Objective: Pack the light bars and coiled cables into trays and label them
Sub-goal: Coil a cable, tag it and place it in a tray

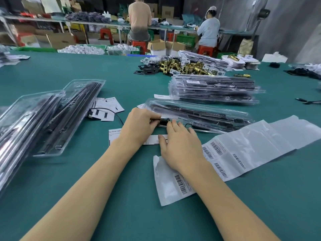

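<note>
While both hands (141, 126) pinch black cable (162, 121), tray (199, 115) lies lengthwise left-right

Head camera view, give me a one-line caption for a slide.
Both hands tuck a black cable into a clear tray of light bars, barcode label sheets alongside.

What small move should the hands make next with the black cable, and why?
Probably tuck the black cable into the near end of the clear tray. Both the left hand and right hand pinch it right at the tray's edge, and light bars already lie inside.
</note>
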Demonstrator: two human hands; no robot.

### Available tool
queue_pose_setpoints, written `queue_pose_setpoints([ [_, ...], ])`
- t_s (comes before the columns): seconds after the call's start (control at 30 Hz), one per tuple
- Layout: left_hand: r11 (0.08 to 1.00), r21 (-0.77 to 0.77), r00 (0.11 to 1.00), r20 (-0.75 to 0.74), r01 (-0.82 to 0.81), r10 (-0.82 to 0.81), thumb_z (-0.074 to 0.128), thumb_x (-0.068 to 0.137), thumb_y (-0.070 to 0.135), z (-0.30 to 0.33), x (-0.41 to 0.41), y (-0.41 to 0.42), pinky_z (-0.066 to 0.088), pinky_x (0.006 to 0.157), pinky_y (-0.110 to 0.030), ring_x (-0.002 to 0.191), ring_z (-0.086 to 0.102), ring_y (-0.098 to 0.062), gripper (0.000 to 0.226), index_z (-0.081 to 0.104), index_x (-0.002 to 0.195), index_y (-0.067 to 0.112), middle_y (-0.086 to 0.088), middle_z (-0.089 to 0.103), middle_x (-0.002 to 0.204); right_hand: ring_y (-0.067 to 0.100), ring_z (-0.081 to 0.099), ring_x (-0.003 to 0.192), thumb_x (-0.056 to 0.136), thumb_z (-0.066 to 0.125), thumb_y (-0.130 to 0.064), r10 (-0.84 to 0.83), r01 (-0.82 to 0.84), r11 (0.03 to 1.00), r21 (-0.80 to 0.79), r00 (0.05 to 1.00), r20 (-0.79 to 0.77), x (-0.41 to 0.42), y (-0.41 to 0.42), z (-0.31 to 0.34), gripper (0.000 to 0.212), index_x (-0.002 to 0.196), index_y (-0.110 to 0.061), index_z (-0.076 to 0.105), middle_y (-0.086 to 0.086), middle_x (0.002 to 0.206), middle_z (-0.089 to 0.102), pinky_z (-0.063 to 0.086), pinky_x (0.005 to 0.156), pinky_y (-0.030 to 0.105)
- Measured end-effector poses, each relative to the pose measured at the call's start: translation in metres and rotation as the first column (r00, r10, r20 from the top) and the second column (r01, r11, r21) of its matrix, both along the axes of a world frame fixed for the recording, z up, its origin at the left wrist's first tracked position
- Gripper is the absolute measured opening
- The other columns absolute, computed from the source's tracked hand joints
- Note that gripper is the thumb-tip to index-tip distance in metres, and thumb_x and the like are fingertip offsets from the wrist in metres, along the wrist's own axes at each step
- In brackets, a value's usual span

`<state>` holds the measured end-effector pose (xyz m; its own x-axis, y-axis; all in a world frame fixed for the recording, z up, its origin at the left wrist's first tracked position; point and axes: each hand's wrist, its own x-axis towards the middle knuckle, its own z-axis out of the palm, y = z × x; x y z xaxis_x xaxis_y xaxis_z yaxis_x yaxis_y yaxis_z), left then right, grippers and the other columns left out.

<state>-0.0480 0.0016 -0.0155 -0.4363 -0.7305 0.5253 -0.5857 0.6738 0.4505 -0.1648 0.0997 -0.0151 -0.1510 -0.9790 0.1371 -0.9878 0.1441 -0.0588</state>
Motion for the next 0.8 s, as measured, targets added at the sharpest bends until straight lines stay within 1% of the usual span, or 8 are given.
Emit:
queue_pose_setpoints([
  [0.13,0.999,-0.031,0.997,0.067,0.04,-0.038,0.06,0.092,0.01,-0.001,0.0,0.003,0.05,0.069,-0.043,0.072,0.06,-0.035,0.016,0.074,0.085,0.005,-0.013,0.071,0.075,0.025,0.031,0.145,0.104,0.033,-0.045,-0.045,0.045,0.999,0.006,0.998,0.043,0.003,-0.004,0.003,0.06,0.149,-0.007,0.035,0.01,0.157,0.037,0.026,0.118,0.043],
  [0.27,0.991,-0.014,0.983,0.131,0.132,-0.129,0.054,0.091,0.008,-0.002,0.0,0.006,0.047,0.068,-0.041,0.071,0.055,-0.032,0.019,0.073,0.091,0.011,-0.007,0.068,0.074,0.029,0.023,0.148,0.103,0.04,-0.044,-0.064,0.064,0.998,0.009,0.991,0.119,0.008,-0.002,-0.001,0.062,0.149,-0.004,0.032,0.017,0.159,0.029,0.027,0.118,0.039],
  [0.3,0.994,-0.011,0.989,0.098,0.112,-0.11,0.055,0.091,0.007,-0.003,-0.001,0.006,0.048,0.068,-0.041,0.069,0.053,-0.033,0.019,0.073,0.09,0.011,-0.009,0.067,0.072,0.03,0.023,0.148,0.103,0.04,-0.043,-0.075,0.075,0.997,0.011,0.989,0.125,0.008,-0.002,-0.001,0.062,0.15,-0.003,0.032,0.018,0.159,0.028,0.028,0.118,0.039],
  [0.37,1.0,-0.009,1.0,-0.023,-0.01,0.01,0.061,0.089,0.007,-0.005,-0.002,0.003,0.048,0.069,-0.042,0.063,0.047,-0.032,0.015,0.075,0.083,0.006,-0.017,0.067,0.07,0.032,0.023,0.148,0.103,0.039,-0.044,-0.099,0.098,0.995,0.019,0.987,0.126,0.009,-0.003,-0.001,0.063,0.15,-0.003,0.031,0.021,0.158,0.028,0.029,0.117,0.039],
  [0.47,0.994,0.029,0.987,-0.12,-0.105,0.108,0.068,0.084,0.008,-0.008,-0.002,-0.003,0.049,0.074,-0.039,0.06,0.047,-0.027,0.011,0.076,0.077,0.006,-0.015,0.071,0.069,0.033,0.021,0.148,0.103,0.036,-0.046,-0.118,0.116,0.993,0.025,0.985,0.123,0.011,-0.003,-0.002,0.066,0.153,-0.003,0.026,0.022,0.159,0.024,0.03,0.115,0.04],
  [0.57,0.994,0.033,0.987,-0.123,-0.104,0.107,0.069,0.082,0.009,-0.008,-0.002,-0.002,0.05,0.072,-0.037,0.062,0.06,-0.026,0.011,0.078,0.077,0.008,-0.008,0.073,0.068,0.033,0.017,0.15,0.104,0.035,-0.046,-0.133,0.131,0.991,0.029,0.984,0.116,0.014,-0.004,-0.003,0.07,0.155,-0.002,0.02,0.021,0.162,0.019,0.032,0.113,0.04],
  [0.7,0.995,0.025,0.993,-0.074,-0.092,0.093,0.064,0.085,0.012,-0.009,0.0,-0.002,0.047,0.071,-0.042,0.061,0.053,-0.024,0.016,0.074,0.074,0.004,-0.013,0.07,0.067,0.033,0.015,0.15,0.104,0.032,-0.048,-0.159,0.154,0.987,0.047,0.981,0.114,0.018,-0.007,0.001,0.073,0.155,0.002,0.018,0.021,0.163,0.017,0.031,0.114,0.042],
  [0.8,0.998,-0.02,0.998,0.009,-0.063,0.063,0.061,0.087,0.018,-0.008,0.003,0.002,0.049,0.065,-0.042,0.065,0.059,-0.032,0.018,0.075,0.08,0.01,-0.012,0.069,0.068,0.034,0.01,0.152,0.104,0.032,-0.048,-0.166,0.158,0.985,0.072,0.979,0.116,0.021,-0.007,0.002,0.076,0.156,0.004,0.012,0.022,0.164,0.011,0.026,0.12,0.042],
])
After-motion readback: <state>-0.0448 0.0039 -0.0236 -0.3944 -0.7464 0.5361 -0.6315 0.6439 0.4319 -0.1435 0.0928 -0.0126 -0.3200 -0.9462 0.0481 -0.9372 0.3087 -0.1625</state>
